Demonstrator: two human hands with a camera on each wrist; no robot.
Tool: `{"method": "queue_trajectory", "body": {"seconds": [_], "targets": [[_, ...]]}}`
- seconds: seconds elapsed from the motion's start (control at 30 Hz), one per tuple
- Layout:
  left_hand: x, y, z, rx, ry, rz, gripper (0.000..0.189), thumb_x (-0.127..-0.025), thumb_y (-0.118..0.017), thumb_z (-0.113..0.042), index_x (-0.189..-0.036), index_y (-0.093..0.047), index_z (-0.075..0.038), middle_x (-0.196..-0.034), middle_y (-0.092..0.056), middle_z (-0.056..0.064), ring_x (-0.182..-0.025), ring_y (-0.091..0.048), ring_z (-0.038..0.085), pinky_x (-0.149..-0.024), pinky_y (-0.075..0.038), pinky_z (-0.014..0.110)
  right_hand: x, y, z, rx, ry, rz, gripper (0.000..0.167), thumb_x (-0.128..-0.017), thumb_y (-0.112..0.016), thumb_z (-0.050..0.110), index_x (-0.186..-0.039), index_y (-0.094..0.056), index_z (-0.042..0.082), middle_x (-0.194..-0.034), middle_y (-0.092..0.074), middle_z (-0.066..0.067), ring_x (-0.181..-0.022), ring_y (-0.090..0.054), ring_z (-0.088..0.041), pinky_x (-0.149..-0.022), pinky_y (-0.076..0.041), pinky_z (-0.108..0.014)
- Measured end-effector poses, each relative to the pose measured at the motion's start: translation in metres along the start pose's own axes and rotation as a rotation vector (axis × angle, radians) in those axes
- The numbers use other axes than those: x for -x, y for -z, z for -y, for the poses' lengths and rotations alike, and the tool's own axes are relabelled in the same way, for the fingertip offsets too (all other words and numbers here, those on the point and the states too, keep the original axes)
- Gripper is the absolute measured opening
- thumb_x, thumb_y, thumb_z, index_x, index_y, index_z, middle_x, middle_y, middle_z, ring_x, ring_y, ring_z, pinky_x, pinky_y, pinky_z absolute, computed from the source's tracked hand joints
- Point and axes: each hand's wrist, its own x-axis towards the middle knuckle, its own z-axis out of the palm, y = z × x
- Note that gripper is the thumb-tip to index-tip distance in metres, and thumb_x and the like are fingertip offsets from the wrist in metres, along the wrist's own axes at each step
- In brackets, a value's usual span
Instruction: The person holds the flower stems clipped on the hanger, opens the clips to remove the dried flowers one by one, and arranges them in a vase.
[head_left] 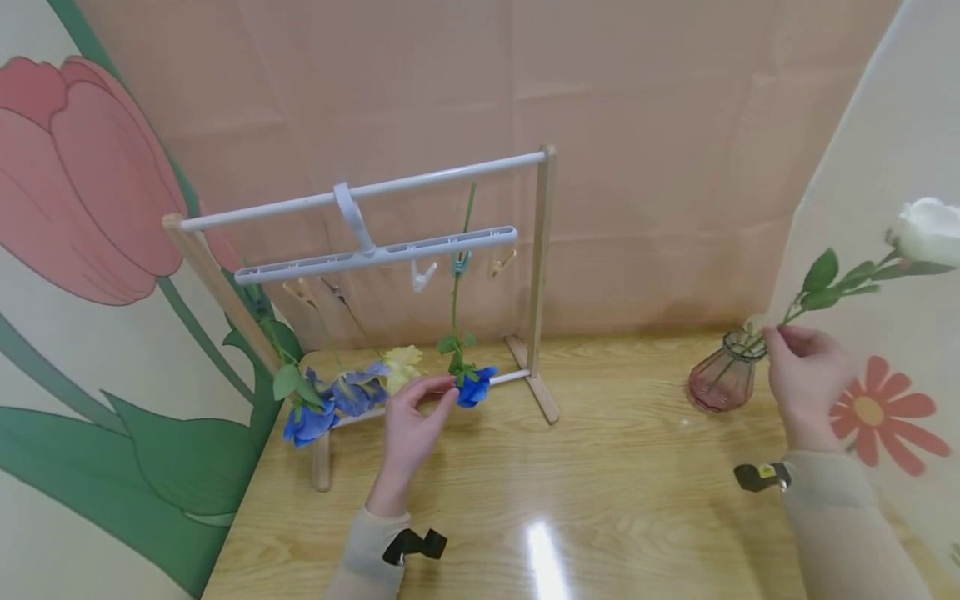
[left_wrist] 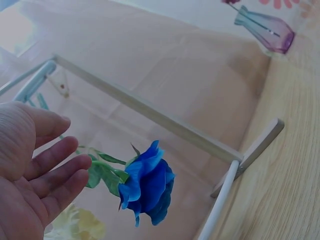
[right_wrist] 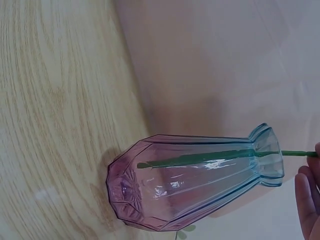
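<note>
A blue artificial rose (head_left: pixel 474 388) hangs head down, its stem in a teal clip (head_left: pixel 461 263) on a pale hanger (head_left: pixel 423 248). My left hand (head_left: pixel 416 421) is just left of the bloom; in the left wrist view its fingers (left_wrist: pixel 75 167) are relaxed and near the leaves, gripping nothing visible. On the right, my right hand (head_left: pixel 813 379) pinches the stem of a white rose (head_left: pixel 930 233). That green stem (right_wrist: pixel 210 157) passes through the neck of a pink-and-teal glass vase (right_wrist: pixel 175 185), its lower end inside, above the base.
The hanger hooks over the top rail of a wooden-legged rack (head_left: pixel 538 267). Another blue rose (head_left: pixel 309 425), purple-blue flowers (head_left: pixel 356 392) and a yellow flower (head_left: pixel 402 365) hang at the rack's left. A pink cloth (head_left: pixel 660 167) backs the wooden table (head_left: pixel 615 467).
</note>
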Motion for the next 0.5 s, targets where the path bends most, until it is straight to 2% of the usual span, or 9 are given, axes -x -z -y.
{"method": "queue_trajectory", "body": {"seconds": [0.1,0.23,0.37,0.5], "targets": [[0.000,0.001,-0.013,-0.004,0.003,0.002,0.015,-0.089,-0.079,0.013,-0.103,-0.079,0.006,-0.101,-0.076,0.025,-0.091,-0.073,0.035,-0.082,-0.063,0.055,0.000,0.000,-0.003,-0.010,-0.023,0.010,0.014,-0.097,-0.079,0.039,-0.103,-0.074,0.028,-0.082,-0.062,0.031,-0.080,-0.060,0.008,-0.075,-0.046,-0.008],[0.000,0.003,-0.029,0.000,-0.001,0.000,0.014,-0.089,-0.080,0.013,-0.101,-0.079,0.007,-0.099,-0.077,0.022,-0.089,-0.074,0.033,-0.082,-0.063,0.050,0.001,0.000,-0.007,-0.018,-0.037,0.018,0.020,-0.096,-0.081,0.040,-0.107,-0.076,0.024,-0.082,-0.064,0.029,-0.080,-0.061,0.006,-0.074,-0.046,-0.009],[0.001,0.004,-0.033,0.002,-0.008,0.003,0.014,-0.089,-0.080,0.012,-0.102,-0.079,0.008,-0.100,-0.077,0.021,-0.089,-0.074,0.033,-0.082,-0.063,0.047,0.003,0.002,-0.010,0.009,-0.066,0.041,0.025,-0.096,-0.080,0.045,-0.112,-0.077,0.026,-0.086,-0.063,0.028,-0.084,-0.059,0.005,-0.077,-0.044,-0.012],[0.001,0.005,-0.032,0.009,-0.007,0.012,0.014,-0.089,-0.079,0.013,-0.103,-0.078,0.010,-0.100,-0.076,0.026,-0.090,-0.074,0.036,-0.083,-0.063,0.051,0.003,0.003,-0.013,0.018,-0.081,0.054,0.023,-0.097,-0.079,0.045,-0.112,-0.077,0.027,-0.087,-0.063,0.029,-0.084,-0.058,0.004,-0.076,-0.043,-0.012]]}}
